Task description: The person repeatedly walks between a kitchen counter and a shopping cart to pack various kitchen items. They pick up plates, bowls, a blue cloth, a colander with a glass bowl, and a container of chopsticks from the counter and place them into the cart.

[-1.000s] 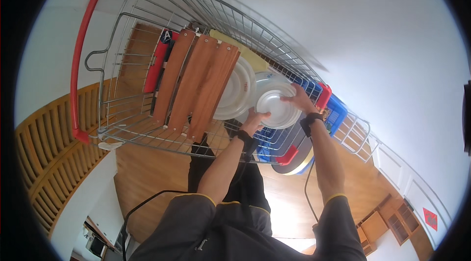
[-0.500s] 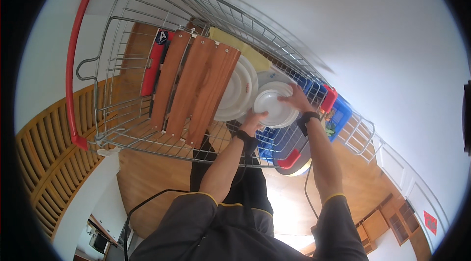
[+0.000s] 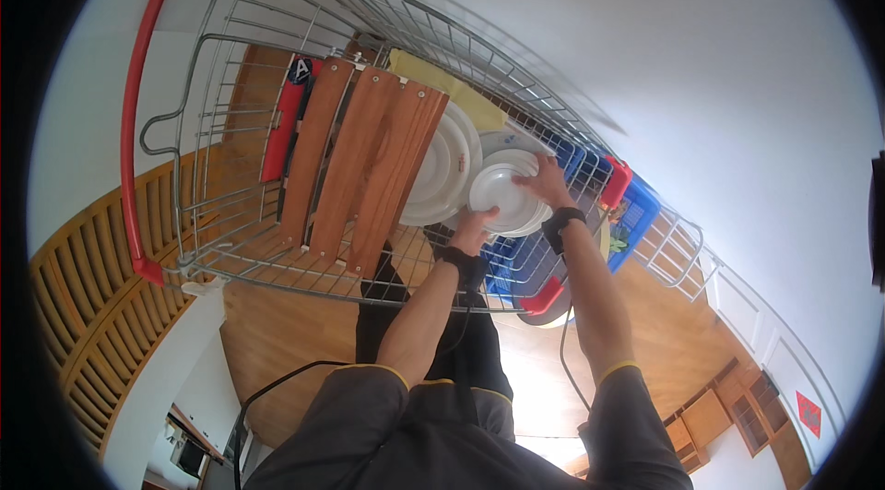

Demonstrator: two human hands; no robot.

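Right now your left hand (image 3: 477,225) props the lower rim of a white plate (image 3: 502,200) and your right hand (image 3: 544,181) lies flat on its upper edge, so both hands bear on that one plate, inside the wire cart (image 3: 198,149). Neither grip wraps the rim as far as I can see; it looks like palms and fingertips only. If either hand eases off, the plate could slide against the bigger plates (image 3: 442,172) just beside it and chip, or drop through to the cart floor. Those plates lean on edge against wooden boards (image 3: 359,167), so a knock might tip the whole row.

Besides plates and boards, the cart holds a red flat thing (image 3: 281,130) and a yellow cloth (image 3: 442,84) at the far side. Blue crates (image 3: 636,213) sit near your right wrist; their contents are too small to tell.
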